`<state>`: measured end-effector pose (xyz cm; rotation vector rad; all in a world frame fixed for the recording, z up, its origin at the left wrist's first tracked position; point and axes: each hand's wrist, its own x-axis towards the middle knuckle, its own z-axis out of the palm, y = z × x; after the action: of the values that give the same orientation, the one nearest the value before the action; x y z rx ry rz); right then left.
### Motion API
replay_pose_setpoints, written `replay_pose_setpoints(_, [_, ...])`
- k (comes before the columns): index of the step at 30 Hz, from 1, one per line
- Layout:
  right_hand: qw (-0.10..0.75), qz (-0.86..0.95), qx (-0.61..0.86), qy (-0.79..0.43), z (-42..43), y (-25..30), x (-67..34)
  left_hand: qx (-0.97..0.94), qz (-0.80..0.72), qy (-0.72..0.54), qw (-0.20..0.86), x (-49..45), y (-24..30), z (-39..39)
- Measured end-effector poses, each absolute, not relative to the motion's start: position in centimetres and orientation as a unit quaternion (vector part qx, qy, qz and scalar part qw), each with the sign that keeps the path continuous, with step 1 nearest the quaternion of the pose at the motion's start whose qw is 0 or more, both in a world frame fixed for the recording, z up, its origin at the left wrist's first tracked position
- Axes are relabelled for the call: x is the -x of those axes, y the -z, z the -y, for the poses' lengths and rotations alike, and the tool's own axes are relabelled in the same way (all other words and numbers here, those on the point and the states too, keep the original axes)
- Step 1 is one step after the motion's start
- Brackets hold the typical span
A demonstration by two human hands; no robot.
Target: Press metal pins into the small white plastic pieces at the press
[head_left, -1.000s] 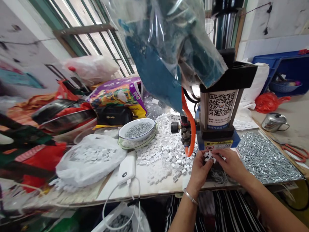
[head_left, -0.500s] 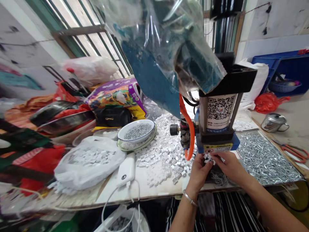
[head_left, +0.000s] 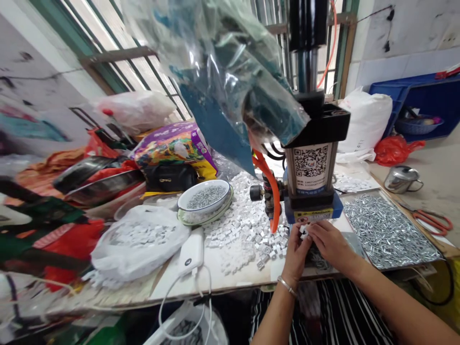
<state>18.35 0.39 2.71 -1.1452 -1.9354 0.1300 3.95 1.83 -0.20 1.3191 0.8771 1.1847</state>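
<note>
My left hand (head_left: pixel 296 254) and my right hand (head_left: pixel 325 244) meet in front of the base of a pneumatic bench press (head_left: pixel 311 167), both pinching a few small white plastic pieces (head_left: pixel 304 231). A bangle (head_left: pixel 286 286) circles my left wrist. To the left of my hands lies a large loose heap of similar white pieces (head_left: pixel 247 225). To the right is a metal tray of silvery metal parts (head_left: pixel 386 230). Dark metal bits (head_left: pixel 318 258) lie partly hidden under my right hand.
An orange air hose (head_left: pixel 273 206) runs down the press's left side. A dish of metal parts (head_left: pixel 203 197), a white bag of pieces (head_left: pixel 138 244) and a power bank (head_left: pixel 190 251) sit left. Orange scissors (head_left: pixel 433 223) and a steel mug (head_left: pixel 397 178) lie right.
The whole scene has shifted left and slightly up as my head turned, with the press now nearer the picture's centre. My hands stay together on the white pieces.
</note>
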Motion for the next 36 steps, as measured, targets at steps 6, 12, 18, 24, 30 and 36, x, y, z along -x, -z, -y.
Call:
replay_pose_setpoints(6, [0.438,0.771,0.457,-0.063,-0.6,-2.9,-18.2,-0.553,-0.401,-0.510,0.523,-4.0,0.8,-2.2])
replay_pose_setpoints(12, [0.439,0.764,0.470,-0.059,-0.6,-3.0,-18.1,-0.563,-0.391,-0.515,0.515,-4.0,1.1,-2.4])
replay_pose_setpoints(18, [0.449,0.756,0.473,-0.056,-0.6,-3.0,-17.9,-0.557,-0.393,-0.521,0.514,-3.7,1.1,-2.3])
replay_pose_setpoints(24, [0.438,0.764,0.471,-0.040,-0.4,-3.2,-17.8,-0.535,-0.381,-0.531,0.535,-3.7,1.2,-2.1])
replay_pose_setpoints(30, [0.418,0.763,0.491,-0.033,0.2,-3.5,-18.2,-0.539,-0.351,-0.512,0.569,-3.3,-0.1,-2.3])
replay_pose_setpoints(36, [0.407,0.754,0.513,-0.052,0.4,-3.3,-18.2,-0.574,-0.415,-0.474,0.524,-3.4,-1.3,-2.8])
